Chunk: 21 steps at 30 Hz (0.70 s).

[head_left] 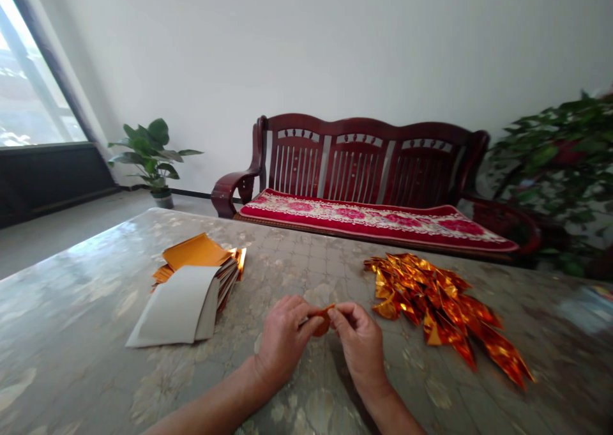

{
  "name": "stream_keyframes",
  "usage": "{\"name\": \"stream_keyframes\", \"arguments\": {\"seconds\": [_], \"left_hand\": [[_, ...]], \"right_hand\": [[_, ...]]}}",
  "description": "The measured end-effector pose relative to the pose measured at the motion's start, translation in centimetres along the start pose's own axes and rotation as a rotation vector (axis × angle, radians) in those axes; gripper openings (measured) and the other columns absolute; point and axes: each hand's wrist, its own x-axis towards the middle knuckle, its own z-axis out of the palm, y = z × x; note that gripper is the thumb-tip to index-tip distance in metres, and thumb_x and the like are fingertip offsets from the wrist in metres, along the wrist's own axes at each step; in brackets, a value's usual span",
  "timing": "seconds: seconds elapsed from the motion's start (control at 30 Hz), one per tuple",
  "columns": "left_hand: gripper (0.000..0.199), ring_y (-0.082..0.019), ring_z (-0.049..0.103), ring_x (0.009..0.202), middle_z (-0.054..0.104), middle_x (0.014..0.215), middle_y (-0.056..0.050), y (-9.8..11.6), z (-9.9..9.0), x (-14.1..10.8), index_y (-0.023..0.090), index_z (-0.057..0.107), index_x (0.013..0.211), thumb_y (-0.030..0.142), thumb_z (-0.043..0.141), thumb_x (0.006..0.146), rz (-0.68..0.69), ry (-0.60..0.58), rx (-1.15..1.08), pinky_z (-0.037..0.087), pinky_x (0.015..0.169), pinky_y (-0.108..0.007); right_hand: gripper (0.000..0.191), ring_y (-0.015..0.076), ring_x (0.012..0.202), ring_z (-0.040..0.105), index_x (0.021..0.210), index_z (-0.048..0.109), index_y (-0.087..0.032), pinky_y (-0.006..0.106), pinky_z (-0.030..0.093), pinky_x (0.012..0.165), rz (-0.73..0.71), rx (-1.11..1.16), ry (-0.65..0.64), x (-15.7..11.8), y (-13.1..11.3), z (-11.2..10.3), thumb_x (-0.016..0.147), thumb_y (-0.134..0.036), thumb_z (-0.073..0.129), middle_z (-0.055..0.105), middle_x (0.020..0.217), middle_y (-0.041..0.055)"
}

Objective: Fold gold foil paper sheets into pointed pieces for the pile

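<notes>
Between my hands is a small folded piece of orange foil paper [322, 326], held just above the table. My left hand [288, 328] pinches it from the left with thumb and fingers. On the other side, the thumb and index finger of my right hand [359, 339] grip its upper right end. Fingers cover much of the paper, so its full shape is hidden. To the right lies a heap of shiny orange folded foil pieces [435, 301]. A stack of flat sheets, orange foil [196, 251] and grey-white paper [172, 307], rests to the left.
The table [268, 396] has a patterned, glossy cover. Behind it stands a dark red wooden bench [354, 160] with a red floral cushion [373, 218]. Potted plants stand at the left [153, 154] and right [565, 167]. A blurred clear item [587, 310] lies at the right edge.
</notes>
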Motion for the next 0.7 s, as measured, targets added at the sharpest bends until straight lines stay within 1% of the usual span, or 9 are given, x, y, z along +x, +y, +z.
{"name": "stream_keyframes", "arguments": {"seconds": [0.17,0.33,0.5,0.6,0.7], "left_hand": [[0.021,-0.015,0.059,0.070,0.068,0.071,0.000,0.7,0.5,0.1,0.023,0.077,0.083,0.031,0.058,0.090,-0.134,-0.033,-0.113,0.040,0.066,-0.025],[0.022,-0.015,0.062,0.068,0.071,0.073,0.001,0.6,1.2,0.0,0.019,0.075,0.078,0.028,0.057,0.085,-0.284,-0.035,-0.212,0.040,0.062,-0.023],[0.024,-0.015,0.063,0.070,0.073,0.077,0.000,0.5,1.3,0.0,0.020,0.077,0.084,0.027,0.054,0.085,-0.277,-0.018,-0.248,0.042,0.064,-0.023],[0.024,-0.016,0.063,0.071,0.073,0.076,0.000,0.4,1.3,0.1,0.020,0.077,0.084,0.028,0.054,0.085,-0.279,-0.002,-0.264,0.042,0.065,-0.023],[0.025,-0.016,0.062,0.069,0.073,0.076,-0.001,0.1,1.3,0.2,0.018,0.076,0.080,0.028,0.054,0.084,-0.286,0.010,-0.248,0.042,0.066,-0.023]], "right_hand": [[0.023,0.0163,0.059,0.057,0.070,0.068,-0.020,0.027,0.046,0.060,-0.012,-0.050,0.018,0.0,0.0,0.3,0.071,-0.042,0.072,0.066,0.064,0.0002],[0.019,0.0179,0.062,0.061,0.070,0.068,-0.020,0.028,0.048,0.063,-0.042,-0.118,0.037,0.0,0.2,0.6,0.072,-0.039,0.073,0.068,0.066,0.0015],[0.014,0.0177,0.065,0.061,0.074,0.070,-0.023,0.028,0.048,0.065,-0.193,-0.239,-0.002,-0.4,0.0,0.4,0.079,-0.035,0.067,0.068,0.070,0.0017],[0.016,0.0188,0.072,0.062,0.080,0.072,-0.024,0.028,0.048,0.067,-0.282,-0.226,-0.057,-0.6,-0.4,0.1,0.085,-0.034,0.061,0.069,0.078,0.0037],[0.019,0.0195,0.080,0.064,0.088,0.074,-0.024,0.028,0.049,0.074,-0.323,-0.201,-0.112,-0.7,-0.6,-0.2,0.090,-0.032,0.056,0.070,0.085,0.0053]]}}
